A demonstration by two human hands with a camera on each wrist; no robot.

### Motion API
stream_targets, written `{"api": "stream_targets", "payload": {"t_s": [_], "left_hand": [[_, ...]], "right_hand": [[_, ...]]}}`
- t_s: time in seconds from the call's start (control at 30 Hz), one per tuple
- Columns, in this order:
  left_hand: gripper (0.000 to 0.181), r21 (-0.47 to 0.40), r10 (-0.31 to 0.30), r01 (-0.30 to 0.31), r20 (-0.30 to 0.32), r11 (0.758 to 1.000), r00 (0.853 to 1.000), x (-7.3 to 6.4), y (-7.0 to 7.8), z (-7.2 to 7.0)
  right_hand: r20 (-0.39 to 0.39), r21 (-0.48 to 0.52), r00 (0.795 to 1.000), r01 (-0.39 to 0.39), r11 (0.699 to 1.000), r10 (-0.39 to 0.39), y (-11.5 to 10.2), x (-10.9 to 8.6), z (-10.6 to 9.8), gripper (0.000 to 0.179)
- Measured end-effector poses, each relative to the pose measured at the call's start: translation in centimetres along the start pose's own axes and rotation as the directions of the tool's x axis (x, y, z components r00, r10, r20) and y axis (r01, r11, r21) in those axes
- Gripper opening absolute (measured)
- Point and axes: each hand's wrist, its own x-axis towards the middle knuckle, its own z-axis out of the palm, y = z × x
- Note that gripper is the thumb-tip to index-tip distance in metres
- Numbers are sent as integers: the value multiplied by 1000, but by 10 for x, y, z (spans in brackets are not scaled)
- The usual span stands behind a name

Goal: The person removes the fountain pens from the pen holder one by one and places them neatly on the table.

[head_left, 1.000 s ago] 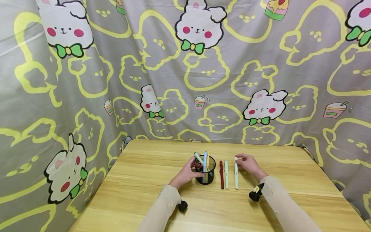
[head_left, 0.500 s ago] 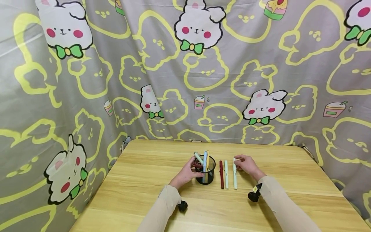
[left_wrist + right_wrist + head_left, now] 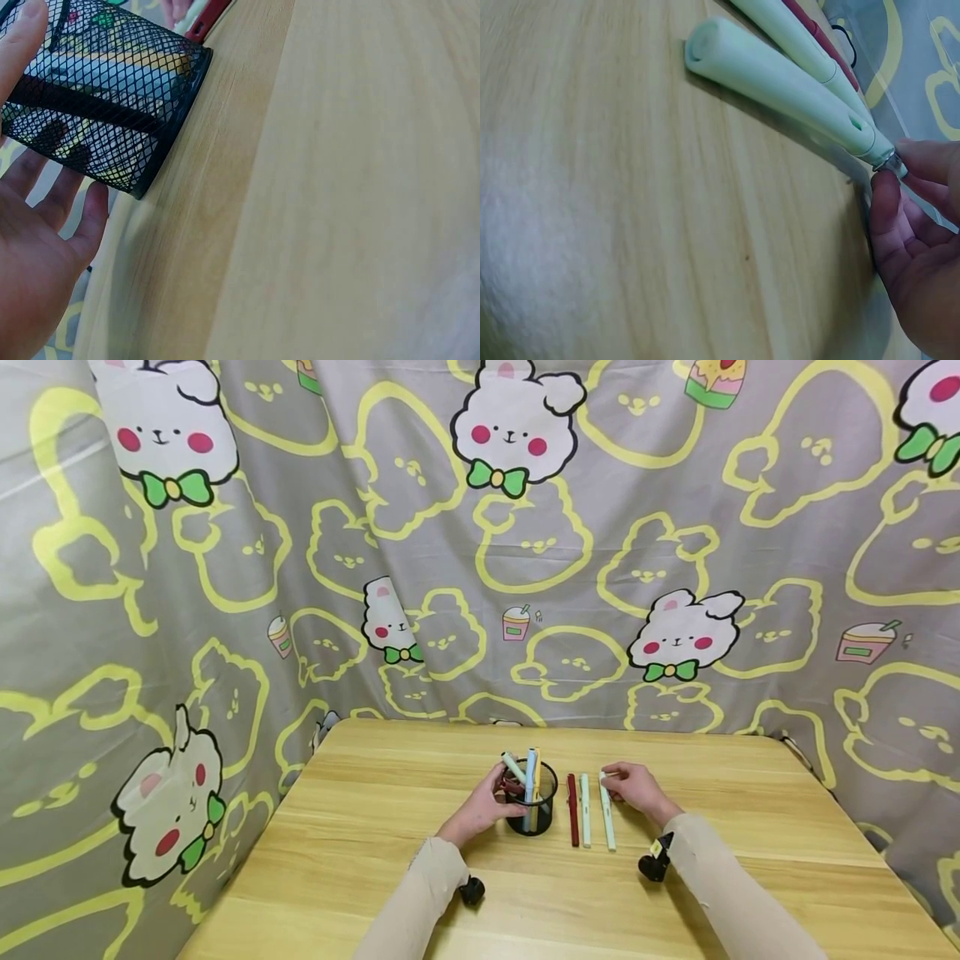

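My left hand [image 3: 480, 808] holds a black mesh pen holder [image 3: 546, 821] from its left side, thumb in front and fingers behind. In the left wrist view, the thumb and fingers lie around the mesh wall [image 3: 112, 90]. Several pens stand in the holder, among them a light blue pen [image 3: 532, 772], a yellow one and a pale green one that leans left. My right hand [image 3: 636, 787] pinches the far end of a pale green pen [image 3: 608, 827] on the table. Left of it lie another pale green pen [image 3: 586, 818] and a dark red pen [image 3: 573, 814], roughly parallel.
The wooden table [image 3: 360, 802] carries the holder and the row of pens near its middle. Behind it and to the left hangs a grey curtain [image 3: 570, 568] with cartoon rabbits. A small black camera sits on each wrist.
My right hand has shifted left with the pale green pen, bringing its far end closer to the other two pens and tilting it slightly. The left hand and holder have stayed put.
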Motion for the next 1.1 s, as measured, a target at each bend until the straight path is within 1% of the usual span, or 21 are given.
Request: {"api": "stream_targets", "payload": {"t_s": [0.07, 0.2, 0.3, 0.4, 0.57, 0.77, 0.87, 1.0, 1.1], "left_hand": [[75, -7, 6, -6, 2, 1000, 1000, 1, -1, -1], [79, -10, 15, -15, 9, 1000, 1000, 6, -15, -2], [79, 8, 17, -17, 7, 1000, 1000, 9, -27, -4], [74, 28, 18, -18, -2, 999, 1000, 11, -31, -4], [73, 37, 23, -22, -2, 999, 1000, 11, -32, -4], [74, 32, 27, -26, -4, 999, 1000, 11, -28, -3], [72, 17, 29, -29, -3, 999, 1000, 8, -17, -2], [70, 21, 24, -24, -1, 999, 1000, 9, -19, -3], [71, 28, 25, -25, -4, 999, 1000, 12, -31, -4]], "right_hand": [[1, 0, 1000, 3, 1000, -3, 0, 1, 0, 36], [1, -16, 1000, 7, 1000, -7, 2, 2, 2, 34], [-5, -33, 1000, 4, 999, -4, 3, 4, 5, 34], [-14, -48, 1000, 5, 999, -5, 3, 5, 7, 33], [-30, -88, 999, 19, 996, -22, 0, 5, 8, 33], [-41, -134, 998, 36, 990, -42, -4, 5, 9, 30], [-40, -153, 998, 38, 987, -45, -5, 6, 9, 30], [-43, -193, 998, 38, 981, -47, -4, 7, 9, 30], [-50, -226, 997, 38, 973, -51, 0, 9, 10, 29]]}}
